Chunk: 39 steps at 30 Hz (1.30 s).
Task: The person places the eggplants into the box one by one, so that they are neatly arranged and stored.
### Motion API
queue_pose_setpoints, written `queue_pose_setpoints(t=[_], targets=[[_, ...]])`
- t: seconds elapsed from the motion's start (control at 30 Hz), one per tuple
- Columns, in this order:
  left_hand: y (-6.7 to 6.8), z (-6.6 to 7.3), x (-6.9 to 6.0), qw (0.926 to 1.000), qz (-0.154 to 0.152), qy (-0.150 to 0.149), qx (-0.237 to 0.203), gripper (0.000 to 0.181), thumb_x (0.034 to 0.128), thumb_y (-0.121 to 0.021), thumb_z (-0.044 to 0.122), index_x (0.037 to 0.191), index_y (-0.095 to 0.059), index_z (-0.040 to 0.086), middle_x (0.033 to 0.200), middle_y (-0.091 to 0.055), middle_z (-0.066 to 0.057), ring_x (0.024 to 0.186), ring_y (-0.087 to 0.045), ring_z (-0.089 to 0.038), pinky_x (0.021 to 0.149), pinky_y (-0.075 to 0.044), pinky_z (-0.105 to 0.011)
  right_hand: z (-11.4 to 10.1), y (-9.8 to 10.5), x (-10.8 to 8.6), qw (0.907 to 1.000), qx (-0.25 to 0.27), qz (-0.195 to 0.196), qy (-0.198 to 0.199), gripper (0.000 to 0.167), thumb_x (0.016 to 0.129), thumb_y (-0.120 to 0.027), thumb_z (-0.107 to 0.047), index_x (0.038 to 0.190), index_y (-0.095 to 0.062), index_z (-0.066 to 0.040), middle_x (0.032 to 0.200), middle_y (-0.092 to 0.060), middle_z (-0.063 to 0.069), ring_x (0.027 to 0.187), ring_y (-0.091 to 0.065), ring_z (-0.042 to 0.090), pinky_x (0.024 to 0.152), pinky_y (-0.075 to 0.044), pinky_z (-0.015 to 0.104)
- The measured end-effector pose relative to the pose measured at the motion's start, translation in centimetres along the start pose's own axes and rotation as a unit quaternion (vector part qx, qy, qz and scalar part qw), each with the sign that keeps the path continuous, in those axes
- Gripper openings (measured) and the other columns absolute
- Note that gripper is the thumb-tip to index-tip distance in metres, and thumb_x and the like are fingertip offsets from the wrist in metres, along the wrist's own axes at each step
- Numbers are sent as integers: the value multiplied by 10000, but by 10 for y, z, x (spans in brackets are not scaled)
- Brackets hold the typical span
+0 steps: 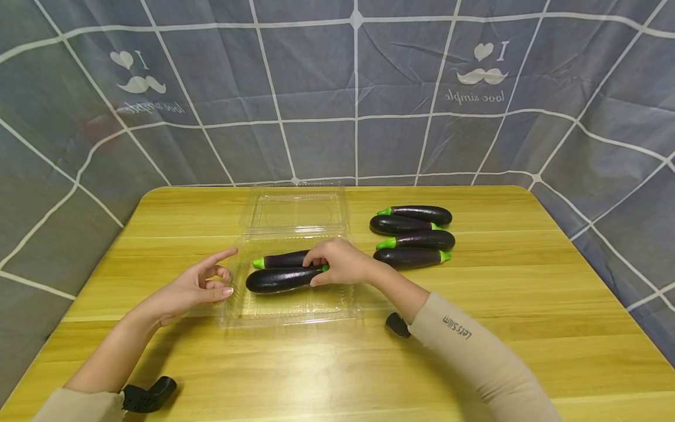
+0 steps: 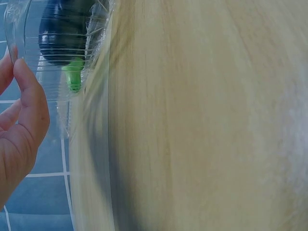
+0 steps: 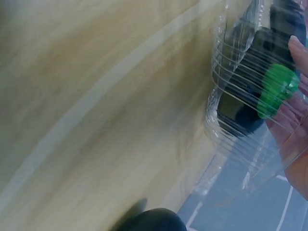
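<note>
A clear plastic clamshell box (image 1: 290,310) lies unfolded on the table, its lid (image 1: 295,211) laid back toward the wall. Two dark purple eggplants are in its base, side by side: a rear eggplant (image 1: 282,260) with its green stem to the left, and a front eggplant (image 1: 279,281) with its stem to the right. My right hand (image 1: 340,262) pinches the front eggplant's stem end between thumb and fingers, covering part of the rear one. Beside the box's left edge is my left hand (image 1: 192,285), index finger and thumb spread at the rim, holding nothing.
To the right of the box several eggplants (image 1: 413,240) lie in a stacked row, stems pointing alternate ways. The wooden table (image 1: 474,351) meets a grey tile-patterned cloth (image 1: 401,70) behind. Black devices (image 1: 150,395) sit at both wrists.
</note>
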<state>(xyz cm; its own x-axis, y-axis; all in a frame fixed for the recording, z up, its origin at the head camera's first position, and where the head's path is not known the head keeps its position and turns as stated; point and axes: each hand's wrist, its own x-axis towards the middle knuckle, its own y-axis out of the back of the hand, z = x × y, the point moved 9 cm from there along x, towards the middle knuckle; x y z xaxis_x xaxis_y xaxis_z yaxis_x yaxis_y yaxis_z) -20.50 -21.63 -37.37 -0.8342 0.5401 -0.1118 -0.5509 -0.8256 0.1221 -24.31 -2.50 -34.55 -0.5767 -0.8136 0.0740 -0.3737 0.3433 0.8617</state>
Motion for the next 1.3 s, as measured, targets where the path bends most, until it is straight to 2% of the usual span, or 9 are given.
queue_pose_setpoints(t=[0.17, 0.4, 0.7, 1.3], targets=[[0, -1, 0, 10000, -10, -15, -11, 764, 891, -580, -15, 1483, -98, 26, 979, -409, -76, 764, -490, -82, 671, -488, -227, -3, -4, -1, 9995, -301, -31, -46, 324, 778, -768, -196, 1062, -683, -66, 987, -662, 46, 857, -586, 144, 730, -468, 220], [0, -1, 0, 10000, -21, -54, -55, 768, 888, -582, -21, 1478, -92, 4, 973, -407, -78, 730, -493, -75, 669, -493, -226, -1, -7, -3, 9991, -378, 14, -213, 343, 788, -758, -187, 1096, -672, -63, 1068, -652, 60, 921, -603, 168, 764, -483, 226], [1, 0, 0, 10000, -9, -42, -62, 759, 888, -584, -16, 1479, -109, 18, 971, -407, -71, 741, -499, -74, 678, -499, -228, -2, -6, -4, 9990, -374, 217, -141, 345, 765, -776, -172, 1076, -685, -53, 1054, -666, 70, 910, -626, 172, 758, -496, 217], [1, 0, 0, 10000, 5, -8, -33, 757, 890, -582, -17, 1483, -114, 36, 983, -403, -85, 773, -501, -79, 674, -493, -221, 0, -7, -4, 9995, -181, 172, -196, 363, 739, -797, -192, 1059, -691, -59, 1003, -672, 57, 843, -603, 151, 710, -474, 190]])
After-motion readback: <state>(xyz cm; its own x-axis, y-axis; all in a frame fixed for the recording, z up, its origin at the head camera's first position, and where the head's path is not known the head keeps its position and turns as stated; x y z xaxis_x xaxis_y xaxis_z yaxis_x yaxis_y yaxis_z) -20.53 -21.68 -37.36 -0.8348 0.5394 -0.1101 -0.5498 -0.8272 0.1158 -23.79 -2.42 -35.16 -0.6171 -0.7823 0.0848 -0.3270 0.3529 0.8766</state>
